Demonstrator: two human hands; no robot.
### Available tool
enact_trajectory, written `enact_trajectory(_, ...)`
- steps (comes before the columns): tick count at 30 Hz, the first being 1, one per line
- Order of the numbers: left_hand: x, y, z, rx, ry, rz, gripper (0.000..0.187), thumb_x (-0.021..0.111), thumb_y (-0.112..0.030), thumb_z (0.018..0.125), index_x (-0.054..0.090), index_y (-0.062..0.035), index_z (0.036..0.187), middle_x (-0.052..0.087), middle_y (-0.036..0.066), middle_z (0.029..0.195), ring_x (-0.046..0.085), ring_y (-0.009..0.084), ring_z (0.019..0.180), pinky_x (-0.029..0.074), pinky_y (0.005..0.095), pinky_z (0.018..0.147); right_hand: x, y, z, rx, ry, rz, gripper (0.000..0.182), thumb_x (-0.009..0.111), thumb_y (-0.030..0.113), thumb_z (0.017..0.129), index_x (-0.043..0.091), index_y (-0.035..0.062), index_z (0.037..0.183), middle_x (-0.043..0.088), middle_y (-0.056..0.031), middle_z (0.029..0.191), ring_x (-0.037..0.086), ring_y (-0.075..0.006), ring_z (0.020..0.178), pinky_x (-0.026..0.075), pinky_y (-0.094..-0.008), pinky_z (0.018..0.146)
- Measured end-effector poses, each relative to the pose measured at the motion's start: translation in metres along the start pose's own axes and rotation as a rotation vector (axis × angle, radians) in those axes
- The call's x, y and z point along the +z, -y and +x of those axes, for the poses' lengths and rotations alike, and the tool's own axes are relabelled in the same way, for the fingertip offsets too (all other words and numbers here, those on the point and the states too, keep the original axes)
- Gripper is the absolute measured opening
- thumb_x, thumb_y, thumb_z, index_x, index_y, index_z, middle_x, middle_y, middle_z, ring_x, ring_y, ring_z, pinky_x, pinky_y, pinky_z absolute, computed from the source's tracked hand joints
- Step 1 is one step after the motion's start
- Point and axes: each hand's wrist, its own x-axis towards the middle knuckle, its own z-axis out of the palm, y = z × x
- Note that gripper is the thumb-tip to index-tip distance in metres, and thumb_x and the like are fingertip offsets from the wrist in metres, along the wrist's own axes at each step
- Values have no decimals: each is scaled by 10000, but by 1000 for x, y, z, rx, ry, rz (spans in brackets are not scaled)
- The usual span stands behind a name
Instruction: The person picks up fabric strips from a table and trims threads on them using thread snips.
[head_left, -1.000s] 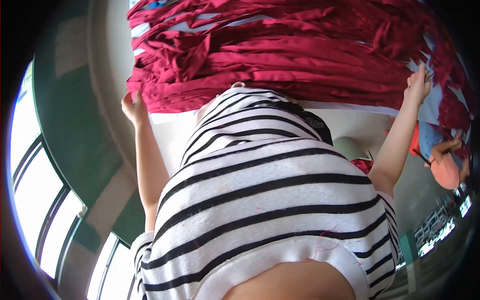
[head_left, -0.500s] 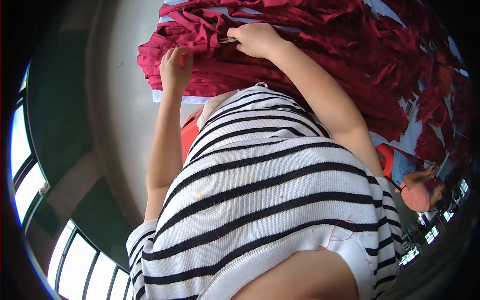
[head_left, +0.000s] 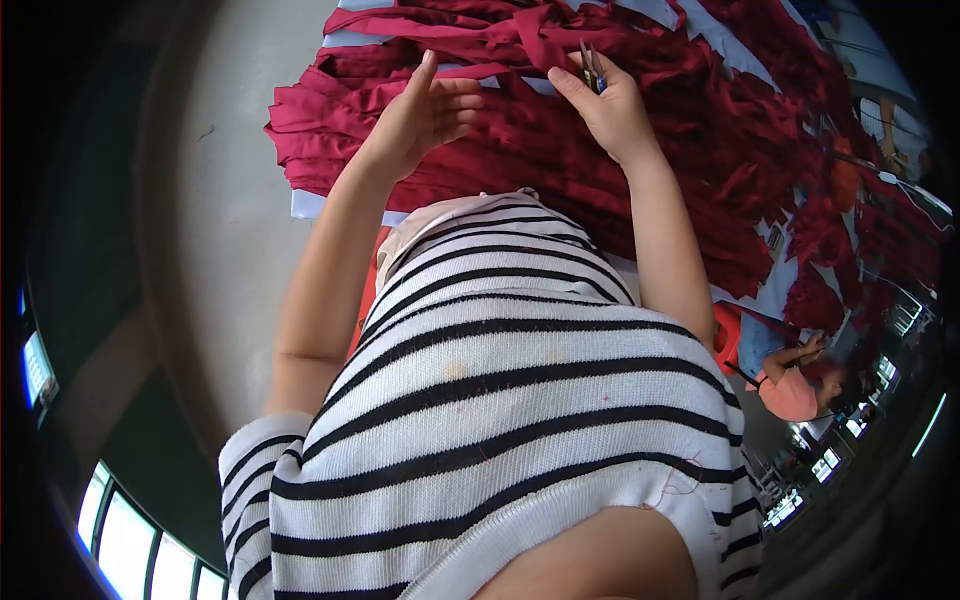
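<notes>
My left hand (head_left: 425, 120) is held over the dark red cloth (head_left: 340, 140) with its thumb up and fingers stretched out, holding nothing. To its right, my right hand (head_left: 618, 115) is closed on a small pair of thread snips (head_left: 590, 68), whose pointed blades stick up past the fingers. A narrow red strip (head_left: 540, 38) hangs close beside the thumb of that hand. The cloth lies in long gathered strips, heaped under and around both hands. Part of the snips is hidden in my palm.
A white-topped work surface (head_left: 308, 204) shows under the cloth's near left corner. Grey floor (head_left: 215, 230) lies to the left. At the right, a person (head_left: 788, 392) in a pink top sits near a red seat (head_left: 727, 335). More red cloth (head_left: 815, 300) hangs there.
My left hand has come off the cloth's left part, moved right and spread its fingers. My right hand has moved right with the snips, their blades now pointing up.
</notes>
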Motion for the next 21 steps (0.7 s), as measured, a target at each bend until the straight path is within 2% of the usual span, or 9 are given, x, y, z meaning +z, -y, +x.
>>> enact_trajectory(2, 11, -5, 4, -86, 144, -101, 459, 470, -481, 855, 540, -57, 1015, 588, 0, 827, 560, 123, 780, 450, 272, 757, -1, 5, -10, -54, 0, -57, 202, 623, 245, 813, 575, 49, 813, 413, 83, 590, 359, -23, 559, 317, -197, 523)
enact_trajectory(5, 9, 2, 21, -54, 52, 7, 387, 501, -453, 850, 550, -79, 935, 580, -3, 806, 554, 105, 742, 454, 256, 734, -6, 5, -15, -49, -39, -61, 196, 618, 238, 817, 561, 54, 782, 401, 81, 583, 344, -23, 547, 309, -202, 509)
enact_trajectory(7, 4, 9, 23, -26, 22, 43, 247, 537, -337, 859, 540, -92, 881, 571, -15, 789, 546, 73, 698, 464, 223, 677, -18, -2, -8, 83, -176, -24, 163, 600, 212, 827, 567, 54, 803, 414, 77, 588, 349, -23, 534, 315, -206, 497)
enact_trajectory(9, -5, 16, 17, 3, 30, 94, 188, 550, -274, 862, 537, -87, 884, 565, -23, 777, 540, 55, 679, 465, 203, 647, -27, -14, 6, 63, -487, 79, 197, 603, 221, 820, 582, 39, 890, 433, 71, 579, 373, -28, 519, 336, -210, 490)
enact_trajectory(11, -12, 22, 4, -37, 20, 136, 145, 545, -236, 868, 526, -95, 896, 552, -33, 775, 529, 33, 675, 465, 188, 649, -33, -15, 14, 38, -592, -163, 225, 622, 201, 810, 580, 43, 964, 421, 82, 588, 341, 7, 486, 272, -172, 425)
enact_trajectory(13, -23, 29, -6, -70, 34, 208, 142, 540, -237, 871, 523, -101, 905, 548, -36, 782, 526, 28, 681, 466, 190, 664, -23, -11, 15, -3, -478, -477, 300, 634, 298, 772, 603, 44, 929, 505, 6, 577, 468, -76, 518, 398, -242, 508)
enact_trajectory(15, -34, 37, -12, -54, 52, 215, 157, 546, -247, 868, 524, -96, 905, 547, -37, 801, 519, 23, 697, 458, 182, 676, -8, -24, 17, 85, -180, -526, 347, 643, 348, 749, 612, 52, 927, 574, -42, 667, 545, -135, 586, 441, -265, 577)
enact_trajectory(19, -37, 38, -26, -29, 101, 260, 216, 560, -278, 858, 527, -73, 918, 549, -27, 826, 511, 27, 732, 445, 180, 698, 35, -72, 24, -3, -63, -855, 456, 641, 444, 710, 613, 45, 930, 618, -119, 880, 602, -256, 836, 470, -367, 717)
enact_trajectory(21, -37, 35, -30, -35, 142, 290, 197, 523, -251, 882, 528, -83, 985, 555, -39, 861, 527, 20, 771, 453, 179, 728, 42, -75, 27, 94, -10, -857, 427, 634, 425, 716, 616, 55, 929, 621, -110, 862, 606, -261, 823, 467, -373, 711)
